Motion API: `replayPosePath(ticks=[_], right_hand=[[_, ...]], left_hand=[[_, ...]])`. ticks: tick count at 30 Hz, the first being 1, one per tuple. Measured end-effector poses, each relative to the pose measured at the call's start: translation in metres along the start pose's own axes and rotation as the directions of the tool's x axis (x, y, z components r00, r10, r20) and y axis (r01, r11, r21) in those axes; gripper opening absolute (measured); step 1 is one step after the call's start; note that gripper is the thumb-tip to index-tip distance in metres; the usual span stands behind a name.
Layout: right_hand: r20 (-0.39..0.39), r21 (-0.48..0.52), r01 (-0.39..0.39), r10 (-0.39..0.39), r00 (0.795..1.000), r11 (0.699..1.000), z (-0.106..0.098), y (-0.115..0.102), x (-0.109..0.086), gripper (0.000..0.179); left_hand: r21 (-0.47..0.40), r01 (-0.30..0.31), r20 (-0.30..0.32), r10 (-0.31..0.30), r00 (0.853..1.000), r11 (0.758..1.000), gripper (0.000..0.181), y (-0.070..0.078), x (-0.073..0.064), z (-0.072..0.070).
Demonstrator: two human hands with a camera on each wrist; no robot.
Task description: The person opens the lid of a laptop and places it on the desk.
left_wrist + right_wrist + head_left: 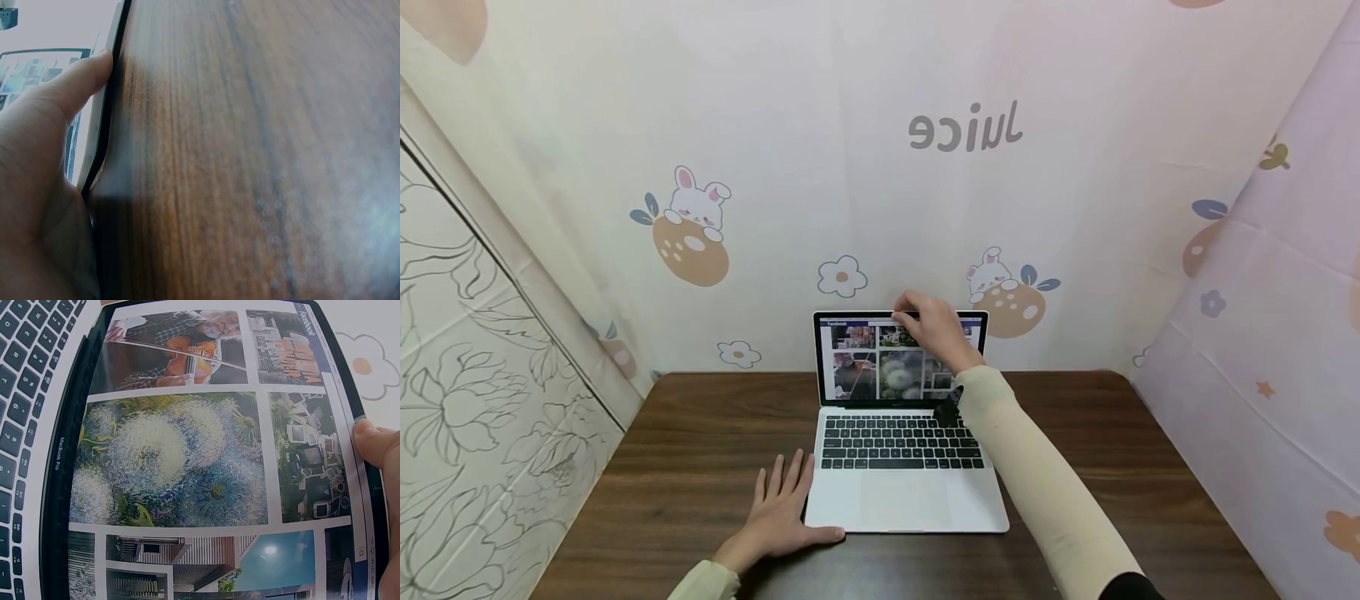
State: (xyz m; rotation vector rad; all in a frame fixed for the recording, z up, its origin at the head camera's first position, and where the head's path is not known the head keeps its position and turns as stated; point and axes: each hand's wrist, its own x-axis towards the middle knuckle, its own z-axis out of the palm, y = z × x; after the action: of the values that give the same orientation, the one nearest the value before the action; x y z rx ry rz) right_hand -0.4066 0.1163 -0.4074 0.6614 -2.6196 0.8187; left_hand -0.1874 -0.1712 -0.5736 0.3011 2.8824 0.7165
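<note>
An opened silver laptop point(902, 504) sits on the wooden table, its lit screen point(853, 375) tilted up and showing a page of pictures. My right hand point(936, 329) pinches the middle of the lid's top edge, the thumb on the screen side and the fingers partly hidden behind it. Close up in the right wrist view, the thumb point(370, 439) lies on the dark bezel. My left hand point(778, 508) lies with fingers spread along the laptop's left side. Its thumb point(87, 75) touches the front left corner of the base.
The dark brown table point(700, 467) reaches out on both sides of the laptop. A pale curtain point(850, 167) printed with rabbits and flowers hangs right behind the table's back edge. A small black device point(947, 412) at the right wrist overlaps the keyboard.
</note>
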Motion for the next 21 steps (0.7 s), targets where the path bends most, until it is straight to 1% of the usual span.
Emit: replayPosePath(ticks=[4, 7, 9, 16, 21], right_hand=[[-0.007, 0.007, 0.002, -0.002, 1.0, 1.0, 0.0009, 0.0006, 0.0007, 0.009], [-0.013, 0.008, 0.003, -0.003, 1.0, 1.0, 0.0024, 0.0014, 0.0024, 0.008], [-0.016, 0.007, 0.003, -0.003, 1.0, 1.0, 0.0035, 0.0023, 0.0035, 0.007], [0.001, 0.002, -0.008, 0.008, 1.0, 1.0, 0.0049, 0.0053, 0.0059, 0.013], [-0.007, 0.014, -0.008, 0.008, 1.0, 1.0, 0.0043, 0.0056, 0.0057, 0.013]], left_hand=[[0.013, 0.013, -0.001, -0.013, 1.0, 1.0, 0.133, -0.0013, 0.0016, 0.0024], [0.028, 0.034, 0.016, -0.034, 0.999, 0.999, 0.133, 0.0001, 0.002, 0.0017], [0.024, 0.04, 0.029, -0.041, 0.999, 0.999, 0.133, 0.001, 0.0018, 0.0001], [-0.008, 0.022, 0.021, -0.021, 1.0, 1.0, 0.132, 0.0035, -0.0005, -0.0042], [0.002, 0.035, 0.036, -0.035, 0.999, 0.999, 0.131, 0.0051, -0.0007, -0.0056]])
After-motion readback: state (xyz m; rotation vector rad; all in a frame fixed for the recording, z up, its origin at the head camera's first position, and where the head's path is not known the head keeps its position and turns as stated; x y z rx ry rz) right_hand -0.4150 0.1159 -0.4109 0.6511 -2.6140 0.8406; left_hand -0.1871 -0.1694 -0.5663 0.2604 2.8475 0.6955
